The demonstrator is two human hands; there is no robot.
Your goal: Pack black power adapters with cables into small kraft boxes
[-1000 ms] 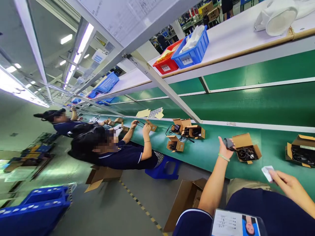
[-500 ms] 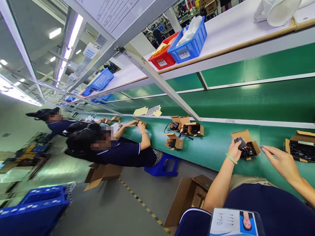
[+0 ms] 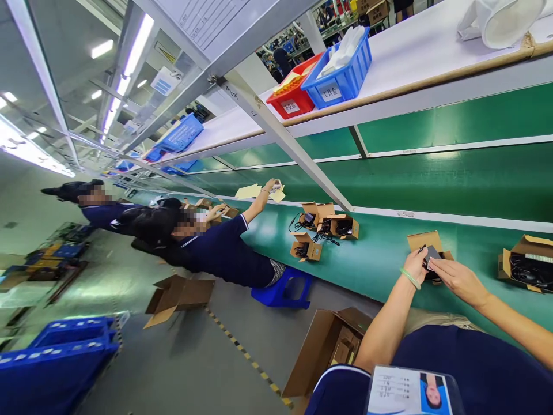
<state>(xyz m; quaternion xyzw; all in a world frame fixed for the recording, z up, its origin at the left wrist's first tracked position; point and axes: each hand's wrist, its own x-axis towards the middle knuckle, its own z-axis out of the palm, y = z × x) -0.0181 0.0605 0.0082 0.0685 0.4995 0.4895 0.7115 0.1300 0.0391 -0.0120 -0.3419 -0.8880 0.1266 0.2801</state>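
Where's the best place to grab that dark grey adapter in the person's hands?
By its edges, probably, coming from the left, as the left hand does: the dark grey adapter is a flat-faced block, held tilted, and the right hand covers its near side.

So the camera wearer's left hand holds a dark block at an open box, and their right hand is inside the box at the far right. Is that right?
Not quite. The right hand is not in the far-right box; the head view shows it up against the dark block. The left hand does hold that block at the other open box.
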